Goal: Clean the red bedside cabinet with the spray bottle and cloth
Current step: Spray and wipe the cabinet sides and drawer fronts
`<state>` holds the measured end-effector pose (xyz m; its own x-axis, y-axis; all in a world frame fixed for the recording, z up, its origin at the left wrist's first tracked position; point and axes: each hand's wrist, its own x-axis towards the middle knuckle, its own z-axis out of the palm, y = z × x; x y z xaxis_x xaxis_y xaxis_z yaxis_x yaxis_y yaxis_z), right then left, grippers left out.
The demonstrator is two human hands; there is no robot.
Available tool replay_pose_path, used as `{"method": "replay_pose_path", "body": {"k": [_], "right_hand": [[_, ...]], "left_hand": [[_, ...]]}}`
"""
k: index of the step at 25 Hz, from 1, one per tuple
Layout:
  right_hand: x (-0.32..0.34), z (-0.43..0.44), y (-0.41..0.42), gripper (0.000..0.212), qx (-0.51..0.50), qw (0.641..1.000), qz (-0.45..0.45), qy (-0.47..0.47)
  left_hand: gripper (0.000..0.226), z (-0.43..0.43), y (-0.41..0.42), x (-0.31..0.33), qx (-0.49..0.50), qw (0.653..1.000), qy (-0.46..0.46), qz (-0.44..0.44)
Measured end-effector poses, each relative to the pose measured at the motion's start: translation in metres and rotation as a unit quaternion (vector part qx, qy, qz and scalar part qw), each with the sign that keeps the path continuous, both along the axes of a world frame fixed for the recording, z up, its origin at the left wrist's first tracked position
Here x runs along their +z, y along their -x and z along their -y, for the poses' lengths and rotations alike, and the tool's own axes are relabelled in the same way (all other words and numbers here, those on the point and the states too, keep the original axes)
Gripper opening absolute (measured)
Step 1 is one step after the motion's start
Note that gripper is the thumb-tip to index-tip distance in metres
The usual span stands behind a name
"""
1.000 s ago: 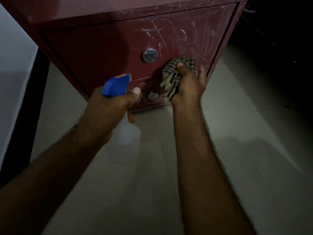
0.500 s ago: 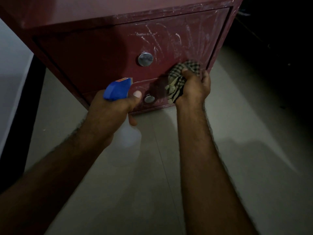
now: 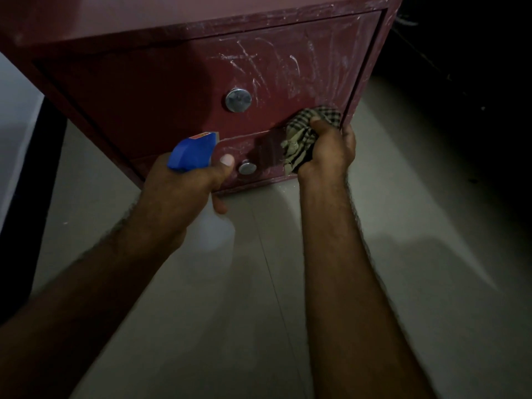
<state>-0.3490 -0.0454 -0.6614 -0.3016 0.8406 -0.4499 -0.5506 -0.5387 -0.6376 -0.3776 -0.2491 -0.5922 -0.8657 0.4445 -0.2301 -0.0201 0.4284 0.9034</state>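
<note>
The red bedside cabinet [image 3: 161,90] fills the top of the head view, its front streaked with white marks. It has two drawers, each with a round metal knob: upper knob [image 3: 238,99], lower knob [image 3: 247,168]. My left hand [image 3: 184,188] grips a spray bottle with a blue head [image 3: 192,152], nozzle pointing at the cabinet front; the bottle's clear body [image 3: 218,231] hangs below my fist. My right hand [image 3: 325,151] grips a bunched checked cloth [image 3: 302,133] and presses it against the cabinet's lower right corner.
Pale tiled floor [image 3: 288,283] lies under my arms. A dark upright [image 3: 43,174] and a white surface [image 3: 14,133] stand at the left. The area right of the cabinet is dark.
My right hand has slid the cloth to the right along the cabinet front, towards its right edge. My left hand keeps the spray bottle in about the same place.
</note>
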Motion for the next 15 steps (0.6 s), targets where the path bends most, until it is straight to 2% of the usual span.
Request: {"method": "replay_pose_path", "body": {"k": [3, 8, 10, 12, 15], "right_hand": [[0.003, -0.004, -0.002, 0.072, -0.004, 0.999, -0.029, -0.035], [-0.001, -0.004, -0.003, 0.062, -0.002, 0.999, 0.036, 0.000], [0.007, -0.007, -0.005, 0.058, 0.000, 1.000, -0.003, -0.022], [0.013, -0.010, -0.008, 0.064, 0.000, 0.999, -0.027, -0.033], [0.008, -0.011, -0.009, 0.071, 0.000, 1.000, 0.009, 0.001]], "left_hand": [[0.047, -0.002, 0.000, -0.001, 0.003, 1.000, 0.006, 0.007], [0.024, -0.006, -0.002, -0.002, 0.001, 1.000, -0.011, 0.004], [0.027, -0.007, -0.002, -0.003, 0.001, 1.000, -0.013, 0.009], [0.037, -0.008, -0.001, -0.005, -0.001, 1.000, -0.009, 0.010], [0.035, -0.009, -0.002, -0.005, -0.010, 1.000, -0.012, 0.003]]}}
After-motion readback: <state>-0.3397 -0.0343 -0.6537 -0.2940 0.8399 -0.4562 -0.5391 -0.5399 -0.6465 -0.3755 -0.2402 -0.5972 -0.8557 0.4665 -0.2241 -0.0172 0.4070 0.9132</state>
